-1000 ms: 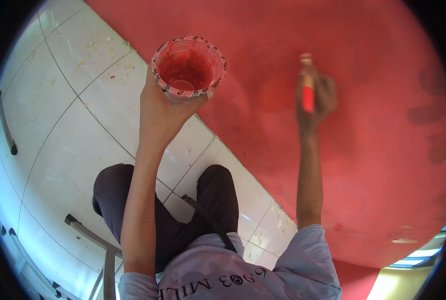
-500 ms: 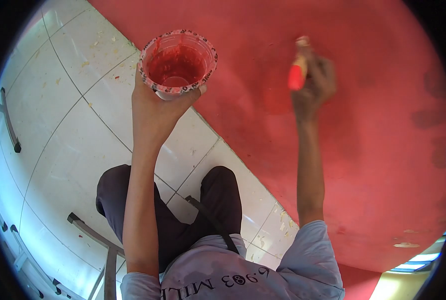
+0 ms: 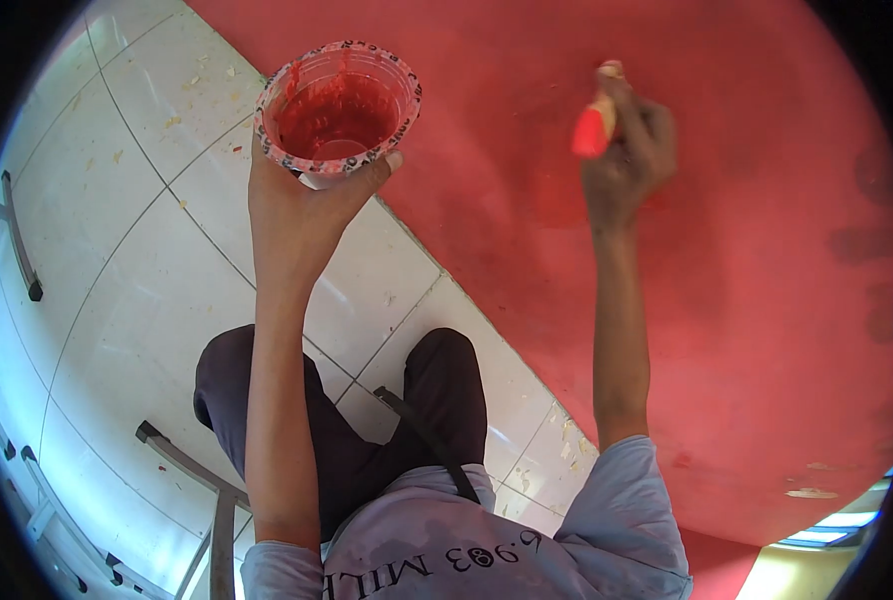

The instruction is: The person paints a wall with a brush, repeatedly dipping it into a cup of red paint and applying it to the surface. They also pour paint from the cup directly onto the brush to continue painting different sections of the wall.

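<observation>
My left hand [image 3: 302, 215] is wrapped round a plastic cup [image 3: 339, 158] with a black-and-white patterned rim, my thumb on its near side. Red paint [image 3: 342, 108] coats the inside of the cup, which is tilted so that its mouth faces me. Over the red wall [image 3: 767, 300], my right hand [image 3: 632, 160] is closed on a paintbrush [image 3: 595, 128] with a red and yellow handle. The brush is slightly blurred, and I cannot make out its bristles. A darker, wet-looking patch of red lies on the wall around this hand.
White floor tiles [image 3: 167, 300] carry scattered paint flakes and meet the wall along a diagonal edge. Metal chair legs [image 3: 192, 468] stand at lower left, with another metal leg [image 3: 22, 240] farther left. Bent knees [image 3: 445, 385] in dark trousers are below the cup.
My left hand and the cup have shifted slightly left and up. My right hand has moved a little upward with the paintbrush along the wall.
</observation>
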Demonstrator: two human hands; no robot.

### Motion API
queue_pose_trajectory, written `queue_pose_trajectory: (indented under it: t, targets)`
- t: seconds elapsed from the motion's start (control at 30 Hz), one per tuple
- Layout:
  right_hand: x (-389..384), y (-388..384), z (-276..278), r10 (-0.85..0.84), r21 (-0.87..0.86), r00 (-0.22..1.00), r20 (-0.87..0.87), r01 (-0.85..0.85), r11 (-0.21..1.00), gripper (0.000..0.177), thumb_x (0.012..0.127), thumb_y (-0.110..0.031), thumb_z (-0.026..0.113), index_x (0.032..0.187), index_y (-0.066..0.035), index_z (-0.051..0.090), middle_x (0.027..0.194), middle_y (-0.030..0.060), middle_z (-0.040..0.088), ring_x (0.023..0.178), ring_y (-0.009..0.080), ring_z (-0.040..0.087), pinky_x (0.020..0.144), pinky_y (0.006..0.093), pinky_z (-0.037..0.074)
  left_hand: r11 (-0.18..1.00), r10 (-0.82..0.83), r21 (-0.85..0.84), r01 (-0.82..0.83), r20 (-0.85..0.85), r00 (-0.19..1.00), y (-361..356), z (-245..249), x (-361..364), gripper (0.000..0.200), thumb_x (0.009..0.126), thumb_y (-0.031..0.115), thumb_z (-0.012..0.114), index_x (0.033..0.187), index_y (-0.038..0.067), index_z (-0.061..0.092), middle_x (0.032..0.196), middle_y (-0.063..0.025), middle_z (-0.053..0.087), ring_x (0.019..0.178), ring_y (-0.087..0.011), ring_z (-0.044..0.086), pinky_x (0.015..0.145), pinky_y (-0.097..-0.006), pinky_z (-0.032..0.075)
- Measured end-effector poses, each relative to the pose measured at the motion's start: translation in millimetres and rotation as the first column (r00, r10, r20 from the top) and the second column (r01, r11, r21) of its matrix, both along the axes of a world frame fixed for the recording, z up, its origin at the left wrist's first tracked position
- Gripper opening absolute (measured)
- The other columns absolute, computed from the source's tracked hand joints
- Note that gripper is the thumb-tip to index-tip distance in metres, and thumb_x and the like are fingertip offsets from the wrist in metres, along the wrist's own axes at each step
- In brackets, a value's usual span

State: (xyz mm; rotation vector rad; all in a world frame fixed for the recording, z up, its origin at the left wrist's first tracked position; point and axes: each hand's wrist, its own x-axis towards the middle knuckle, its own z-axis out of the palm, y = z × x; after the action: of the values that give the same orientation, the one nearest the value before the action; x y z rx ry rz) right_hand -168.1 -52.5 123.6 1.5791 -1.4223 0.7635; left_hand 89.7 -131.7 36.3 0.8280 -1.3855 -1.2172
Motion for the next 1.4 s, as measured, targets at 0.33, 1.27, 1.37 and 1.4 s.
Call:
queue_pose_trajectory:
  t: [0.33, 1.27, 1.37, 1.4]
  targets:
    - [16.1, 34.2, -137.5, -0.022, 0.518, 0.979, 0.203, -0.088, 0.851, 0.015, 0.079, -0.011, 0.067, 0.091, -0.018, 0.072, 0.08, 0.0014, 0.062, 0.074, 0.0211, 0.058, 0.06, 0.0375, 0.049, 0.996, -0.044, 0.074, 0.049, -0.066, 0.997, 4.2, 9.2, -3.0, 0.065, 0.067, 0.023, 0.084, 0.122, 0.004, 0.056, 0.107, -0.0075, 0.067, 0.098, -0.0181, 0.064, 0.086, -0.0305, 0.049]
    - [-9.6, 99.0, -101.8, -0.168, 0.355, 0.965, -0.202, 0.232, 0.906, 0.032, 0.074, -0.003, 0.073, 0.102, -0.018, 0.073, 0.086, 0.0008, 0.06, 0.069, 0.0208, 0.054, 0.059, 0.0312, 0.045, 0.992, -0.118, 0.029, 0.121, -0.085, 0.989, 13.3, -0.1, -22.0, 0.054, 0.068, 0.014, 0.083, 0.115, 0.004, 0.06, 0.098, -0.0054, 0.069, 0.09, -0.0154, 0.065, 0.077, -0.0284, 0.05]
    - [4.8, 102.7, -140.1, -0.085, 0.476, 0.989, 0.117, 0.019, 0.879, 0.028, 0.075, -0.002, 0.07, 0.098, -0.017, 0.073, 0.079, 0.0028, 0.059, 0.068, 0.0218, 0.054, 0.057, 0.0338, 0.044, 0.994, -0.112, -0.003, 0.112, -0.037, 0.993, 13.0, -2.9, -22.1, 0.054, 0.068, 0.014, 0.083, 0.116, 0.003, 0.06, 0.099, -0.0063, 0.069, 0.091, -0.0166, 0.065, 0.079, -0.0294, 0.051]
    - [4.2, 100.6, -122.2, -0.051, 0.42, 0.992, 0.117, -0.003, 0.907, 0.026, 0.076, -0.002, 0.069, 0.097, -0.015, 0.072, 0.078, 0.0036, 0.059, 0.068, 0.0222, 0.054, 0.056, 0.034, 0.044, 0.993, -0.119, 0.003, 0.119, -0.031, 0.992, 11.9, -3.9, -22.0, 0.054, 0.068, 0.014, 0.083, 0.116, 0.003, 0.06, 0.1, -0.0067, 0.069, 0.092, -0.0171, 0.065, 0.08, -0.0299, 0.051]
